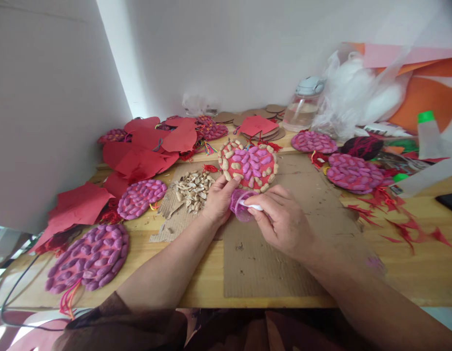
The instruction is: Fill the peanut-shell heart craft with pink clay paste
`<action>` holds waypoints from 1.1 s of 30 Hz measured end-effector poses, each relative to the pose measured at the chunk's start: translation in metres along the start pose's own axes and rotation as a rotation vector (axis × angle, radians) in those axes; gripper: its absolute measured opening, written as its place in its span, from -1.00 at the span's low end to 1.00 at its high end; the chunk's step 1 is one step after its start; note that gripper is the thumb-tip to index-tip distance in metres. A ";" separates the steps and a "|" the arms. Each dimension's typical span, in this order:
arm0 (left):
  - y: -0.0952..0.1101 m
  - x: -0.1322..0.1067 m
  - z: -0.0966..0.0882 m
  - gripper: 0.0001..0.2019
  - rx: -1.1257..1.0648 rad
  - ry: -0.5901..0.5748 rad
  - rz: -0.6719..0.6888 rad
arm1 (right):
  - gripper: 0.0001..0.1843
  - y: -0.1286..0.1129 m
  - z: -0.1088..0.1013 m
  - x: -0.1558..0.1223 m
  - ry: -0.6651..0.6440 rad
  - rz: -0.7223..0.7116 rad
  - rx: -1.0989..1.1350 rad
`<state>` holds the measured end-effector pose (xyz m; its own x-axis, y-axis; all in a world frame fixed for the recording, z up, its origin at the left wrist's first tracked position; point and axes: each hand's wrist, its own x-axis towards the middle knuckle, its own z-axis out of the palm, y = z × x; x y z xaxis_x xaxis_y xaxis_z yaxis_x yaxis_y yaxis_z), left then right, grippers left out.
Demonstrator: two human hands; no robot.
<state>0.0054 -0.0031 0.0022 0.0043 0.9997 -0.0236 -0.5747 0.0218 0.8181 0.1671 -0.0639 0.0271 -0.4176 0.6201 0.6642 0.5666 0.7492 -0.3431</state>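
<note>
My left hand [219, 201] is closed at the lower edge of a red plaque [231, 170], its thumb over the edge. Peanuts in their shells cover the plaque, tan ones around the rim and pink-purple ones [252, 168] in the middle. Against the same hand sits a small see-through purple cup [240, 214], its mouth facing me; the fingers behind it are hidden. My right hand [284, 219] pinches a white brush-like stick [253, 205], whose tip is inside the cup. Cardboard [273, 273] lies beneath both hands.
Peanut shells [194, 190] are heaped left of my hands. Finished-looking purple peanut plaques [88, 258] and red sheets [138, 158] lie along the left. At the back stand a water jug [302, 105] and plastic bags [352, 92]. Red scraps [406, 231] and a green-capped bottle [428, 136] are at right.
</note>
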 end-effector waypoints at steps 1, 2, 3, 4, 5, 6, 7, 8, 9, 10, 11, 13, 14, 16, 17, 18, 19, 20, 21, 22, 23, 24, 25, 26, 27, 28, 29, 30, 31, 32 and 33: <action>0.000 0.000 0.000 -0.60 0.003 0.000 -0.001 | -0.86 0.000 0.000 0.000 -0.006 0.004 0.033; 0.000 -0.001 0.001 -0.60 0.003 0.001 -0.005 | -0.85 0.000 0.000 0.001 -0.005 0.009 0.061; 0.000 -0.001 0.001 -0.60 0.001 0.003 -0.009 | -0.85 0.000 0.000 0.001 0.003 0.011 0.085; 0.001 -0.001 0.001 -0.60 -0.002 0.006 -0.016 | -0.86 0.000 -0.001 0.002 0.017 0.012 0.103; 0.001 -0.001 0.001 -0.59 -0.006 0.011 -0.023 | -0.86 0.000 -0.002 0.002 0.040 0.014 0.112; 0.002 -0.001 0.001 -0.59 -0.011 0.018 -0.031 | -0.87 0.000 -0.003 0.003 0.065 0.019 0.116; 0.002 -0.001 0.001 -0.59 -0.018 0.025 -0.037 | -0.87 0.000 -0.005 0.003 0.092 0.030 0.115; 0.003 -0.001 0.001 -0.58 -0.026 0.030 -0.041 | -0.88 0.000 -0.008 0.004 0.113 0.048 0.112; 0.003 -0.001 0.000 -0.58 -0.035 0.034 -0.043 | -0.88 0.000 -0.010 0.004 0.130 0.070 0.110; 0.004 0.000 0.000 -0.58 -0.045 0.037 -0.044 | -0.88 0.000 -0.013 0.005 0.141 0.094 0.110; 0.005 0.000 0.000 -0.59 -0.054 0.040 -0.046 | -0.87 -0.001 -0.015 0.005 0.143 0.121 0.116; 0.006 0.000 0.001 -0.61 -0.063 0.045 -0.054 | -0.86 -0.001 -0.021 0.005 0.139 0.181 0.145; 0.007 0.001 0.001 -0.61 -0.064 0.048 -0.061 | -0.86 -0.001 -0.023 0.005 0.142 0.214 0.161; 0.008 0.001 0.001 -0.60 -0.066 0.051 -0.072 | -0.83 0.002 -0.028 0.005 0.184 0.280 0.189; 0.008 0.001 0.001 -0.59 -0.068 0.051 -0.076 | -0.82 0.004 -0.030 0.005 0.229 0.308 0.199; 0.008 0.001 0.000 -0.58 -0.069 0.048 -0.080 | -0.79 0.007 -0.032 0.006 0.284 0.332 0.207; 0.007 0.002 0.000 -0.58 -0.068 0.043 -0.082 | -0.77 0.011 -0.034 0.006 0.349 0.349 0.214; 0.007 0.002 -0.001 -0.58 -0.065 0.037 -0.083 | -0.74 0.014 -0.036 0.007 0.404 0.363 0.215; 0.007 0.002 -0.002 -0.58 -0.060 0.029 -0.084 | -0.73 0.018 -0.038 0.008 0.444 0.372 0.206; 0.007 0.003 -0.002 -0.58 -0.053 0.022 -0.084 | -0.71 0.020 -0.039 0.009 0.471 0.378 0.191; 0.006 0.003 -0.002 -0.58 -0.047 0.017 -0.084 | -0.70 0.022 -0.039 0.009 0.483 0.384 0.172; 0.006 0.003 -0.003 -0.58 -0.042 0.015 -0.084 | -0.69 0.024 -0.039 0.010 0.486 0.387 0.153; 0.006 0.003 -0.003 -0.57 -0.037 0.014 -0.086 | -0.69 0.025 -0.038 0.009 0.482 0.384 0.136; 0.006 0.003 -0.003 -0.56 -0.032 0.011 -0.087 | -0.70 0.026 -0.037 0.009 0.470 0.378 0.122; 0.007 0.002 -0.002 -0.56 -0.028 0.007 -0.086 | -0.71 0.027 -0.036 0.008 0.453 0.368 0.109; 0.007 0.002 -0.002 -0.56 -0.025 -0.002 -0.083 | -0.72 0.028 -0.035 0.008 0.434 0.357 0.096; 0.007 0.001 -0.001 -0.57 -0.022 -0.012 -0.079 | -0.73 0.029 -0.034 0.007 0.421 0.345 0.084; 0.007 0.000 0.000 -0.57 -0.020 -0.024 -0.076 | -0.74 0.029 -0.033 0.007 0.410 0.336 0.072; 0.007 -0.001 0.000 -0.58 -0.019 -0.034 -0.072 | -0.74 0.030 -0.033 0.006 0.407 0.332 0.060; 0.007 -0.001 0.001 -0.59 -0.017 -0.041 -0.070 | -0.74 0.030 -0.032 0.006 0.410 0.327 0.049; 0.007 -0.002 0.002 -0.59 -0.015 -0.047 -0.068 | -0.74 0.030 -0.032 0.006 0.412 0.322 0.037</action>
<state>0.0024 -0.0047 0.0091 0.0817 0.9953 -0.0512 -0.5840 0.0894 0.8068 0.2042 -0.0450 0.0419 0.0915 0.6828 0.7249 0.5915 0.5484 -0.5912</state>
